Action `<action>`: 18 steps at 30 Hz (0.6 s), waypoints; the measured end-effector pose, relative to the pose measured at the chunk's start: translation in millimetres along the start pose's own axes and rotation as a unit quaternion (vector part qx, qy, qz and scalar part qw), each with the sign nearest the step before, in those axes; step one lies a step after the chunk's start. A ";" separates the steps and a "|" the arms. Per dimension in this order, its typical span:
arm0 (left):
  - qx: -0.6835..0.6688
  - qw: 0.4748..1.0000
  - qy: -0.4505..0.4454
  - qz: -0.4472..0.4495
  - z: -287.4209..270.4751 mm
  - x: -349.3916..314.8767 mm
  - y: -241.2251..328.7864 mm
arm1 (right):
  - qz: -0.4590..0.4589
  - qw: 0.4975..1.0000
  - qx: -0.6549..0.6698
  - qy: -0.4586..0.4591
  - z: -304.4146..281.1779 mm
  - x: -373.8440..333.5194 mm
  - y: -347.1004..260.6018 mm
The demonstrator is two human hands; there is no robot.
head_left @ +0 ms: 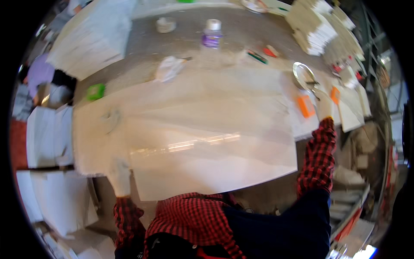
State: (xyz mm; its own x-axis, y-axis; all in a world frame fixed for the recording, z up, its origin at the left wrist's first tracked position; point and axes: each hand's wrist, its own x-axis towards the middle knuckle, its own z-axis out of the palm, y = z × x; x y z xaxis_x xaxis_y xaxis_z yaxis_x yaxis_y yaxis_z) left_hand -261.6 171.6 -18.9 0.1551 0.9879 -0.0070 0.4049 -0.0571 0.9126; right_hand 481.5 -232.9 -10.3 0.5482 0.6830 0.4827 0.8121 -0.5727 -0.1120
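A large glossy white slab (pixel 215 159) lies in front of me, reflecting strips of light. My left hand (pixel 118 175), in a pale glove, is at the slab's left side; its fingers blur into the white surface. Out to the right, my gloved right hand (pixel 324 103) is beside a round metal bowl (pixel 295 73). A thin dark tool (pixel 311 83) lies across the bowl's near rim, close to my right fingertips. Whether they grip it is too blurred to tell. Orange blocks (pixel 306 106) sit on either side of that hand.
A bottle of purple liquid (pixel 211 39), a small clear tub (pixel 166 25) and a crumpled white bag (pixel 170 69) stand beyond the slab. A green block (pixel 95 92) is at the left. Stacked white slabs (pixel 92 39) rise at far left, more (pixel 312 28) at far right. Another person (pixel 41 75) is at left.
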 end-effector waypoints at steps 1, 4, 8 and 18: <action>0.083 0.994 -0.008 0.066 -1.8 0.1 -24.1 | 0.001 0.998 0.060 -0.007 15.5 5.3 11.8; 0.116 0.989 -0.086 -0.014 8.4 15.8 -6.1 | 0.234 0.844 0.480 -0.051 39.6 14.7 129.1; 0.224 0.972 -0.018 0.072 -0.8 2.6 47.4 | 0.466 0.721 0.510 0.042 92.7 35.9 125.5; 0.297 0.952 0.002 0.078 -22.9 16.2 50.9 | 0.291 0.956 0.014 0.032 32.4 11.0 20.2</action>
State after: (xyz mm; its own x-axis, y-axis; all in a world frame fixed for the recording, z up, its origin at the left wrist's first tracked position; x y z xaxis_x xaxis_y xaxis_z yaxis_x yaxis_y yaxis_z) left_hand -259.1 188.1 36.8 0.2526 0.9610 0.1123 0.8154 -0.2739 0.5100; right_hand 510.4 -222.2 -35.3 0.8967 0.2221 0.3829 0.3779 -0.8345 -0.4009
